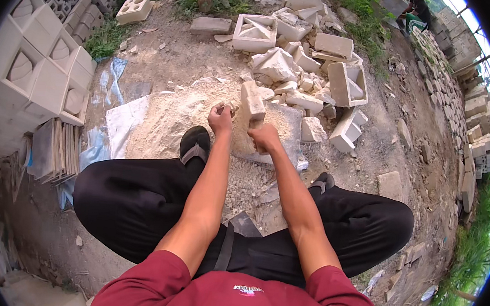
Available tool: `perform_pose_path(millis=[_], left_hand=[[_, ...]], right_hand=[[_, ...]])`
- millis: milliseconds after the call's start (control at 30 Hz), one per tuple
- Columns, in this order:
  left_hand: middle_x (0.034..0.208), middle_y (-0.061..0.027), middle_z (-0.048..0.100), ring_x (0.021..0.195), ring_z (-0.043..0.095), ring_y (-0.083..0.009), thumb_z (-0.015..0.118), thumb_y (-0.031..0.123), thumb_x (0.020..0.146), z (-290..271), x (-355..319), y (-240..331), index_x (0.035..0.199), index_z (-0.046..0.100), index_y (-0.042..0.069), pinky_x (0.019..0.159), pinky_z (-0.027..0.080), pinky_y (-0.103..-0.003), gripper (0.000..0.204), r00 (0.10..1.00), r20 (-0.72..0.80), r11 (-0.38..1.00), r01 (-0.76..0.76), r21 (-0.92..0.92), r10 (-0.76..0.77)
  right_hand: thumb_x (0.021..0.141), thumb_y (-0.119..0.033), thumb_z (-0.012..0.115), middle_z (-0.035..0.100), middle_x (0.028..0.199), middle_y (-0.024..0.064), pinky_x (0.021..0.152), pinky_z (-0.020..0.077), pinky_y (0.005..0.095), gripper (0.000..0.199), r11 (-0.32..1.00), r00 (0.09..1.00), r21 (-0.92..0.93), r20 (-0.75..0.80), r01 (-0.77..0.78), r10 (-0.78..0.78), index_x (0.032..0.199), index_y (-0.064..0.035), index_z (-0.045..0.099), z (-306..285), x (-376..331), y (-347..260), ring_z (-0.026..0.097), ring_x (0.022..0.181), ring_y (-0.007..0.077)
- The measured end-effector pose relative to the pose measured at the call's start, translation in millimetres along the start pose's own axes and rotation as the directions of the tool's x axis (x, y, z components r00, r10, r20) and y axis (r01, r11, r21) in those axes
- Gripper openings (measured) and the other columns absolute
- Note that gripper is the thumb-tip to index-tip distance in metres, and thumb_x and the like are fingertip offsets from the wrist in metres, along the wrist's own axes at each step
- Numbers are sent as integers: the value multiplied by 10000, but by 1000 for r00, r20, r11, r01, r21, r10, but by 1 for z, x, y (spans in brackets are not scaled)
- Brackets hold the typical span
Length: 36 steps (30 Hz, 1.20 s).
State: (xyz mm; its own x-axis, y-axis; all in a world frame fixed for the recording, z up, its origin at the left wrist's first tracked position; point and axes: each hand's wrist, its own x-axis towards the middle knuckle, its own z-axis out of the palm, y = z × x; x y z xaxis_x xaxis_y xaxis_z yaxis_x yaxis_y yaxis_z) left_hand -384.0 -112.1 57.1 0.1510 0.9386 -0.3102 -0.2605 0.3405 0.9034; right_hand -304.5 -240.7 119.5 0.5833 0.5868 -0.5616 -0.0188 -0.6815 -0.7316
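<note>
My right hand (264,138) is wrapped round the short handle of a mallet (252,102), whose blocky, pale, dust-covered head points up and away from me. To its left, my left hand (221,119) is closed, fingers pinched together. Something small and dark shows at those fingertips, but I cannot make out what it is. Both hands are above a heap of pale crushed rubble and powder (169,117). Under the mallet's side of the heap lies a flat grey slab (293,125), partly covered with crumbs.
Broken pale blocks (305,65) are piled beyond the slab. Moulded blocks (50,48) stand stacked at the left, above thin upright boards (59,148). A white sheet (125,122) lies beside the powder. My sandalled feet flank the work spot. A person (415,16) is at the far right.
</note>
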Motion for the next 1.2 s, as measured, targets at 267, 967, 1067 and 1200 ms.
perform_pose_path(millis=[267, 967, 1067, 1200], left_hand=[[929, -120, 633, 765, 653, -198, 643, 71, 825, 7, 2, -4, 1069, 576, -44, 668, 579, -297, 278, 997, -77, 999, 22, -39, -24], [958, -141, 635, 791, 654, -202, 646, 78, 809, 20, -1, -2, 1080, 567, -58, 670, 594, -299, 314, 998, -52, 998, -29, -63, 26], [966, -140, 631, 802, 654, -206, 646, 82, 808, 11, 0, 5, 1081, 560, -56, 683, 591, -301, 317, 992, -121, 994, -30, -101, 18], [991, -140, 619, 828, 651, -214, 642, 80, 804, 13, 2, 7, 1082, 548, -49, 696, 590, -315, 320, 996, -93, 991, -10, -131, -2]], right_hand=[[693, -253, 709, 644, 644, 167, 476, 516, 355, 360, 927, 939, -336, -231, 167, -253, 781, 89, 635, 14, 13, 58, 654, 506, 232], [678, -230, 663, 642, 900, 340, 787, 537, 449, 384, 961, 973, -272, -210, 39, -99, 864, 106, 658, 18, -9, 53, 657, 908, 430], [657, -292, 692, 646, 896, 335, 735, 546, 440, 440, 985, 996, -161, -51, 62, -71, 853, 102, 661, 8, -10, 46, 672, 886, 410], [664, -305, 692, 653, 891, 327, 731, 542, 444, 439, 991, 933, -137, -359, -9, -41, 828, 101, 660, -36, -4, 67, 673, 887, 406]])
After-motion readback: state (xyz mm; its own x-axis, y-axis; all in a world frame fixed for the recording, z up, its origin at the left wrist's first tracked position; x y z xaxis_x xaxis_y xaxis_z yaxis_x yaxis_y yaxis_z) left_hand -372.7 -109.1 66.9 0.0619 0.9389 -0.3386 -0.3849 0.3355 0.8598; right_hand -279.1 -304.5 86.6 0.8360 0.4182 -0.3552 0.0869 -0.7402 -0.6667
